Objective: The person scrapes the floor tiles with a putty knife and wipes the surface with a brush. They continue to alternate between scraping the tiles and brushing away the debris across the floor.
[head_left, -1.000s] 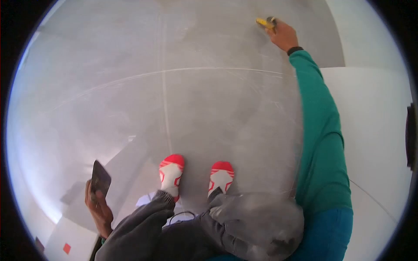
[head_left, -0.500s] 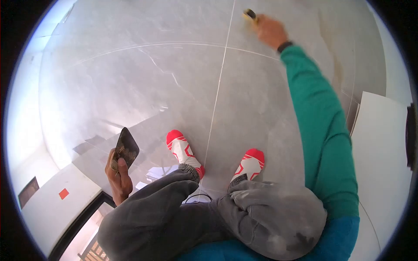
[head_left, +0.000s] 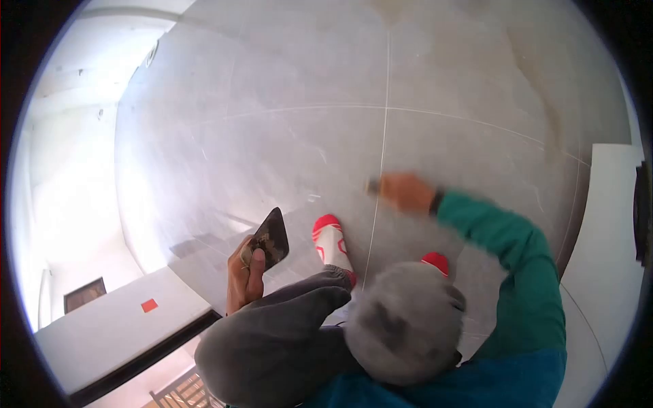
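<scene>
My left hand (head_left: 246, 275) grips a dark, stained, flat blade-like tool (head_left: 272, 239), thumb across its near end, held up at the lower left. Farther right, my right hand (head_left: 406, 192) is closed round a small dark and yellowish object (head_left: 373, 186), blurred by motion, above or against the grey tiled floor (head_left: 292, 156). Whether that object touches the floor cannot be made out. Both feet in red and white socks (head_left: 333, 246) are on the floor between the hands, the one on the right mostly hidden behind a raised knee.
A white panel with a red square (head_left: 149, 306) and a dark edge is at the lower left, a wooden slatted piece (head_left: 187, 392) below it. At the right stands a white panel (head_left: 602, 217). Brownish stains mark the floor at the upper right (head_left: 537, 88).
My right hand has come back toward my body with its small object, the elbow now bent. My left hand still holds the dark tool. The camera view has shifted.
</scene>
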Demonstrator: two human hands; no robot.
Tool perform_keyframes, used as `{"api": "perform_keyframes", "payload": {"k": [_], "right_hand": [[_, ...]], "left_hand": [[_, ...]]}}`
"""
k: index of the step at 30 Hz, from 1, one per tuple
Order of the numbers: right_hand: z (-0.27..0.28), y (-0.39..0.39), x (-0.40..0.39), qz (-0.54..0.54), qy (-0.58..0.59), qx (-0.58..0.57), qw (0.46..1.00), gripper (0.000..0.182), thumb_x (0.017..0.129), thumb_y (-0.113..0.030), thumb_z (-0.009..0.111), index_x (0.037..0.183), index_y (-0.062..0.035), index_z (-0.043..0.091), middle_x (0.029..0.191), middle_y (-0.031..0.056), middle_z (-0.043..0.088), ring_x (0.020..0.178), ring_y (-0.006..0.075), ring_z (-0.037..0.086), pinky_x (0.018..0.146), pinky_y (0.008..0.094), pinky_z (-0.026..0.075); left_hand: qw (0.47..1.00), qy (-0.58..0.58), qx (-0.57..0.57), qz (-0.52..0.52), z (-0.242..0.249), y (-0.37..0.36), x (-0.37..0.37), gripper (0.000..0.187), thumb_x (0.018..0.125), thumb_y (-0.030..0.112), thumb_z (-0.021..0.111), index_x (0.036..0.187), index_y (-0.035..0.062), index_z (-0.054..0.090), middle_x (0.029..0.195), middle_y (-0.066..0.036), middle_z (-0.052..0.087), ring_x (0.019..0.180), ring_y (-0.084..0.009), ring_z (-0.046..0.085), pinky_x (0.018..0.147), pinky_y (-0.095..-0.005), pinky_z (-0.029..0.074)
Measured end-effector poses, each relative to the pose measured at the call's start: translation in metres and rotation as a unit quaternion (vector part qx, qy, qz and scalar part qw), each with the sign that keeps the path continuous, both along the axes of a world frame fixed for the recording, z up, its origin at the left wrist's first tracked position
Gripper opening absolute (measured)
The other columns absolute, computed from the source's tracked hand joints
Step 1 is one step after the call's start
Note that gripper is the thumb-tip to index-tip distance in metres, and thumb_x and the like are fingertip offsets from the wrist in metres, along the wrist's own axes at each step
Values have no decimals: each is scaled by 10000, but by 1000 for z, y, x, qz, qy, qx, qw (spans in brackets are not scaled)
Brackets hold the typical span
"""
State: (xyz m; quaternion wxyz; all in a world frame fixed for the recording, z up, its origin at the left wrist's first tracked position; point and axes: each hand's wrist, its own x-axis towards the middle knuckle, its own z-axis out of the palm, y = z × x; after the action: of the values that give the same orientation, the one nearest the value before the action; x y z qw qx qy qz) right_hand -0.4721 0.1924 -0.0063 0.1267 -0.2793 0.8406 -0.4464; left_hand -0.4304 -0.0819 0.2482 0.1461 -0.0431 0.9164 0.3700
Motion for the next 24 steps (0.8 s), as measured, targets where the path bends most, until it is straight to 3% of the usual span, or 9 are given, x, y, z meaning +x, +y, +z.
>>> {"api": "perform_keyframes", "payload": {"k": [1, 3, 5, 10, 13, 16, 20, 22, 24], "right_hand": [[-26, 29, -57, -51, 165, 78, 982, 164, 777, -200, 501, 862, -63, 530, 798, 128, 564, 730, 296, 573, 606, 419, 452], [9, 89, -156, -281, 109, 187, 935, 161, 790, -220, 504, 863, -85, 552, 797, 95, 560, 729, 269, 559, 605, 389, 468], [31, 133, -206, -266, 278, 349, 854, 123, 804, -110, 467, 873, -79, 564, 882, 55, 559, 824, 243, 556, 631, 376, 484], [56, 114, -147, -307, 201, 90, 926, 197, 785, -237, 561, 846, -50, 549, 752, 164, 585, 664, 342, 554, 592, 430, 436], [38, 50, -17, -145, -118, -65, 980, 195, 745, -215, 577, 853, -54, 553, 721, 160, 579, 685, 342, 557, 595, 430, 435], [21, 42, 35, -36, -147, -21, 988, 235, 702, -222, 614, 870, -72, 547, 750, 156, 587, 706, 336, 565, 620, 418, 442], [29, 116, -54, -267, 17, 107, 957, 192, 725, -205, 617, 853, -99, 521, 697, 93, 539, 665, 302, 548, 571, 384, 433], [36, 174, -111, -293, 277, 283, 870, 164, 756, -154, 580, 891, -88, 513, 718, 100, 522, 710, 285, 550, 593, 390, 443], [80, 197, -126, -308, 208, 338, 864, 193, 759, -158, 585, 929, -96, 520, 816, 103, 547, 770, 275, 559, 645, 370, 459]], "left_hand": [[1000, 6, -2, -11, 7, 8, -3, 329, 905, 250, 410, 891, -56, 531, 775, -87, 535, 721, -168, 477, 686, -273, 385], [995, 57, -40, 78, 25, 27, -15, 345, 903, 271, 419, 928, -45, 553, 808, -97, 582, 748, -175, 504, 712, -287, 396], [983, 154, -14, 102, 25, 26, -37, 356, 896, 299, 459, 944, -39, 560, 839, -98, 600, 768, -175, 517, 726, -297, 403], [978, 88, 117, 149, -12, 46, -71, 354, 881, 330, 503, 979, -10, 529, 886, -64, 542, 821, -149, 473, 734, -272, 370], [980, -76, 107, 148, -28, 49, -96, 358, 868, 317, 529, 972, -25, 529, 877, -54, 527, 823, -102, 449, 712, -250, 363], [988, -49, 61, 134, -37, 79, -113, 343, 874, 299, 515, 968, -30, 535, 805, -33, 538, 760, -94, 451, 694, -232, 371], [982, -175, 63, -38, -44, 83, -164, 362, 867, 276, 521, 1057, -31, 494, 949, -78, 525, 855, -137, 466, 778, -278, 382], [963, -117, 134, -203, -71, 96, -181, 289, 898, 225, 455, 991, -36, 539, 756, -47, 569, 710, -122, 506, 677, -253, 409], [852, 155, 26, -500, -124, 105, -197, 271, 780, 67, 509, 1047, 38, 548, 920, -131, 573, 841, -289, 549, 730, -348, 441]]}}
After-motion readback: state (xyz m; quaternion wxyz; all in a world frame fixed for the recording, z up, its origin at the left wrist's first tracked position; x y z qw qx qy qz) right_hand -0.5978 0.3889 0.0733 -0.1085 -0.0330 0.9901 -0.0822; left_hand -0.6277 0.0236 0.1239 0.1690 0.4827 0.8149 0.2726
